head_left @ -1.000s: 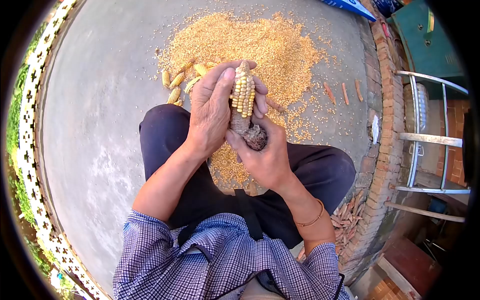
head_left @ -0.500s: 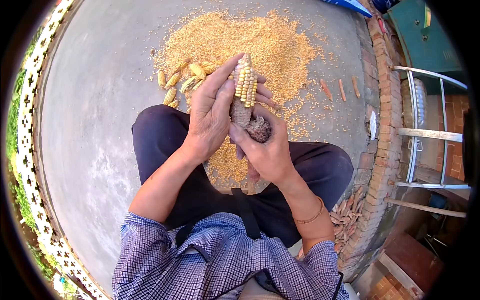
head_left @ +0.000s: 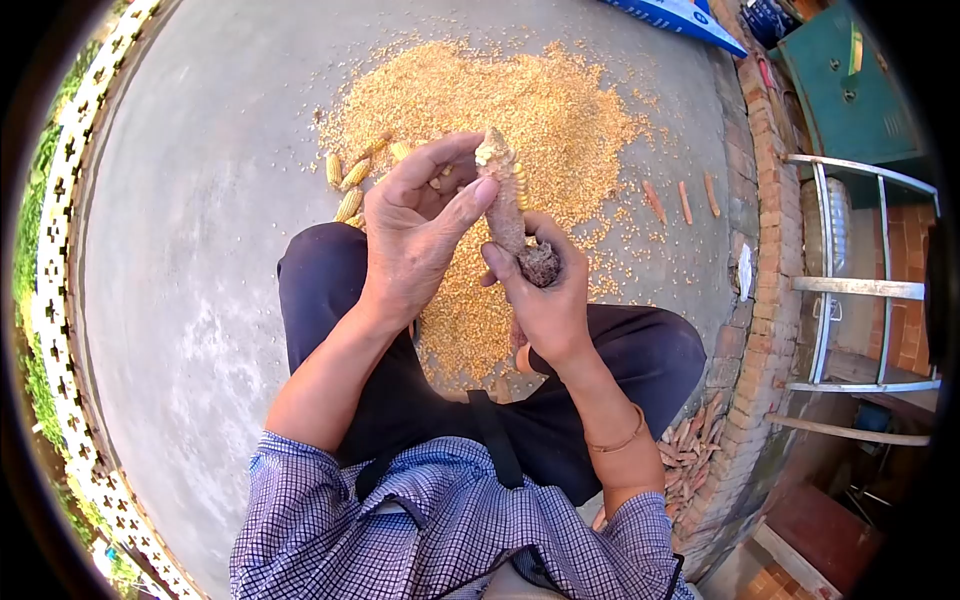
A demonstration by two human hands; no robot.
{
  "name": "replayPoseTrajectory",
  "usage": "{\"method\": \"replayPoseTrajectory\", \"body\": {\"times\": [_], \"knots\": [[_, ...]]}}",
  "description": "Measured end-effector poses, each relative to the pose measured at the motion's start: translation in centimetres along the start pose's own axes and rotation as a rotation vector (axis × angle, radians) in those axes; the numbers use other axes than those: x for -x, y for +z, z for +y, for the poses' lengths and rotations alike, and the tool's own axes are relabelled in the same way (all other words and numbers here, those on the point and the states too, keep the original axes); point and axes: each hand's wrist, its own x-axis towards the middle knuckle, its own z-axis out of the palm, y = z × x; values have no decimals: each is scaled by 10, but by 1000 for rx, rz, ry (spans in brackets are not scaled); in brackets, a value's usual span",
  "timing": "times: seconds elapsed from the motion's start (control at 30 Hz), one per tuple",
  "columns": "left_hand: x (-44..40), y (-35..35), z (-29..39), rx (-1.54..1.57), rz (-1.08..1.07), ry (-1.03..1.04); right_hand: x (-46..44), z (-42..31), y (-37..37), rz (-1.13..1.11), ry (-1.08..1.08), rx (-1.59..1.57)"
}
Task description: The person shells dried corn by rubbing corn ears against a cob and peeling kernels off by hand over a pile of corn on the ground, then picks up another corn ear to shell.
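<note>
A partly stripped corn cob (head_left: 506, 212) stands upright between my hands, with yellow kernels left at its tip and along its right side. My left hand (head_left: 412, 235) is closed about its upper part, the thumb pressed on the cob and the fingers curled behind. Around the lower end wraps my right hand (head_left: 548, 305). A dark, rough, round end (head_left: 541, 264) shows in that grip; whether it belongs to the same cob, I cannot tell. Behind the hands lies a wide pile of loose kernels (head_left: 560, 110). Several unshelled corn ears (head_left: 350, 205) rest left of the pile.
Bare red cobs (head_left: 685, 202) lie on the concrete floor (head_left: 190, 220) at right, with a heap of cobs (head_left: 690, 450) beside my knee. A low brick edge (head_left: 765, 260) and a metal railing (head_left: 860, 287) border the right side. A blue bag (head_left: 680, 18) lies at the back.
The cob has turned in my hands: its kernel-covered face was toward me and now mostly bare core shows. My left fingers have opened out a little and shifted left.
</note>
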Motion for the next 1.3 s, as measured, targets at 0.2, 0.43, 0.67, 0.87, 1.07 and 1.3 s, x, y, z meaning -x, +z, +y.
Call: {"method": "replayPoseTrajectory", "body": {"times": [0.2, 0.43, 0.67, 0.87, 1.07, 1.3], "knots": [[-1, -1, -3, -237, -52, 181, 1, -7, 5, -49, 47, 27], [-3, 1, -4, -326, -87, 258, 1, -2, 2, -86, 35, 64], [-3, -1, -8, -450, -111, 355, 0, -2, -1, -159, 89, -7], [-6, 4, -8, -292, -66, 207, 0, -9, -2, -169, 88, 57], [-14, -8, -10, 76, -33, -231, 1, -16, -3, 4, -263, 246], [-15, -7, -16, -12, -4, -215, 34, -75, -82, 347, -399, 550]]}}
